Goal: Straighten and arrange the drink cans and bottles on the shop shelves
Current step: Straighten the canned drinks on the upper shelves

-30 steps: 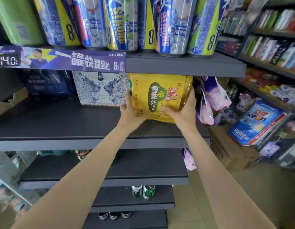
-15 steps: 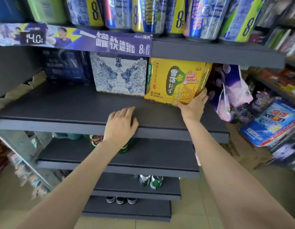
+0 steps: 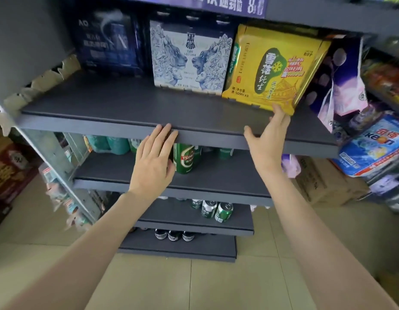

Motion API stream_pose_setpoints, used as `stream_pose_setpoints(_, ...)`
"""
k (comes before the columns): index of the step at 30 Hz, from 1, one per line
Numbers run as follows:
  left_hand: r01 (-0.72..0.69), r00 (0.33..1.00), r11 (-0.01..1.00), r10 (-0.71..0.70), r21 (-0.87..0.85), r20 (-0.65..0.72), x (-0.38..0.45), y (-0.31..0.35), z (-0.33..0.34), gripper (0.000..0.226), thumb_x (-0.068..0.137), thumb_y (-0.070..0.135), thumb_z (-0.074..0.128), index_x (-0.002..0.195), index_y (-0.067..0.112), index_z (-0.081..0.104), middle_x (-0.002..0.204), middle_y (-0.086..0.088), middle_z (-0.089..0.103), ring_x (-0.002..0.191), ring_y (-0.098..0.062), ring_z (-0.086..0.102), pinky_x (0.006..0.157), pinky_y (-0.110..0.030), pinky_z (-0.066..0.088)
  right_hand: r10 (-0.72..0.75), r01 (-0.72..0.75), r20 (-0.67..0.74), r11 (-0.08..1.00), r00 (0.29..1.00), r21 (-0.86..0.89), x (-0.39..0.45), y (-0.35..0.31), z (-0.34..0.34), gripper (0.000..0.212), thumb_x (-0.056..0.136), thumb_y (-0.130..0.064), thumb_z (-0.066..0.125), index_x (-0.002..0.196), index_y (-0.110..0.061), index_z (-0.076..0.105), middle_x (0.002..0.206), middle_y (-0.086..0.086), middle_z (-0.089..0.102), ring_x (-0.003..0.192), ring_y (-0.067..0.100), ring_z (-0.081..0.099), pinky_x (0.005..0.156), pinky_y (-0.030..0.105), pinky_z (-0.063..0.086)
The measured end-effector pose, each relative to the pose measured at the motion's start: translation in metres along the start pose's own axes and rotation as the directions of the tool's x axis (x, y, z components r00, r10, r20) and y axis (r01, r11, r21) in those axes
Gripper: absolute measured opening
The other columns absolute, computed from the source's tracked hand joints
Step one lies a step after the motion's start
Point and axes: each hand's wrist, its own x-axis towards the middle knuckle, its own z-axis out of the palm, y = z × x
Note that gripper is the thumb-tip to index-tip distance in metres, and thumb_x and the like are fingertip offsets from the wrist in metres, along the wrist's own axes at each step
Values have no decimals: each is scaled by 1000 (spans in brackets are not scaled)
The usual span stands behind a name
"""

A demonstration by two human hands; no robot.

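Both hands are out in front of the dark shelves with straight, relaxed fingers, and neither holds anything. At the centre of the frame the left hand [image 3: 153, 162] has its fingers together, and the fingertips lie at the front edge of the grey shelf [image 3: 127, 108], which has a flat, matte board and a thick lip. Right of centre, the right hand [image 3: 269, 139] is spread with the thumb out to the left, and its fingertips reach the lower right corner of the yellow beer pack [image 3: 274, 66].

This pack is a shiny cardboard carton, roughly square in front, with a dark green badge, white characters and a golden building drawing. It stands at the upper right of the frame on the grey shelf, and it looks tilted, with its right side nearer the camera. Just beside it on the left stands the white lion pack [image 3: 189, 57], a carton with fine blue line drawings of two facing lions. Further left is a dark blue pack [image 3: 109, 41] with a glossy surface.

On the shelf below, just right of the left hand, stands an upright green can [image 3: 186, 158], smooth metal with a red label. Lower in the frame, several green and silver cans [image 3: 213, 210] stand close together. The floor [image 3: 216, 285] has pale, smooth tiles.
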Motion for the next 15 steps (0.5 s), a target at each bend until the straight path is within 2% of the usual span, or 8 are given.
stream_pose_setpoints(2, 20, 1000, 998, -19, -61, 11, -24, -7, 6, 53, 81, 14, 41, 133, 6, 44, 145, -13, 38, 134, -28, 30, 106, -42, 25, -140, 141, -17, 989, 990, 50, -40, -10, 6, 54, 80, -6, 66, 128, 0, 42, 124, 17, 42, 116, 26, 47, 99, 32, 39)
stream_pose_setpoints(4, 123, 991, 983, -115, -139, 61, -53, -18, 20, 52, 79, 9, 47, 131, 7, 46, 143, -14, 38, 128, -33, 35, 101, -47, 32, -242, 241, 3, 968, 970, 74, -80, -8, 18, 46, 79, -2, 65, 120, 2, 47, 117, 15, 45, 109, 22, 48, 95, 25, 39)
stream_pose_setpoints(6, 270, 960, 942, -248, -197, 129, -80, -35, 39, 53, 79, 1, 55, 131, 3, 46, 141, -19, 38, 123, -40, 39, 96, -52, 36, -238, 231, 94, 970, 967, 83, -117, 8, 38, 47, 77, -2, 68, 119, 1, 47, 116, 10, 43, 106, 21, 48, 94, 21, 39)
stream_pose_setpoints(8, 364, 925, 909, -328, -202, 192, -96, -54, 55, 53, 80, -3, 58, 131, 1, 46, 140, -22, 36, 124, -43, 37, 98, -53, 34, -136, 124, 235, 990, 962, 65, -141, 29, 66, 58, 75, -7, 73, 124, 0, 43, 120, 10, 40, 110, 25, 47, 96, 27, 40)
stream_pose_setpoints(10, 431, 891, 884, -383, -184, 244, -105, -71, 65, 53, 82, -2, 56, 133, 0, 43, 141, -22, 34, 126, -41, 36, 100, -49, 32, 25, -48, 358, 997, 933, 55, -150, 44, 96, 70, 75, -15, 77, 131, -2, 37, 127, 12, 37, 116, 26, 44, 99, 36, 39)
stream_pose_setpoints(13, 472, 871, 857, -417, -206, 259, -107, -90, 78, 54, 83, -3, 53, 135, 0, 39, 141, -20, 33, 125, -38, 38, 101, -43, 33, 175, -247, 447, 963, 877, 106, -139, 50, 141, 80, 76, -22, 77, 138, -9, 29, 138, 6, 35, 125, 22, 39, 102, 32, 35)
stream_pose_setpoints(15, 507, 858, 818, -448, -270, 253, -100, -97, 90, 54, 86, 0, 51, 138, 4, 35, 142, -15, 32, 120, -34, 44, 93, -35, 37, 225, -325, 435, 930, 872, 170, -128, 50, 170, 79, 75, -21, 77, 137, -10, 30, 136, 4, 40, 124, 19, 41, 99, 25, 35)
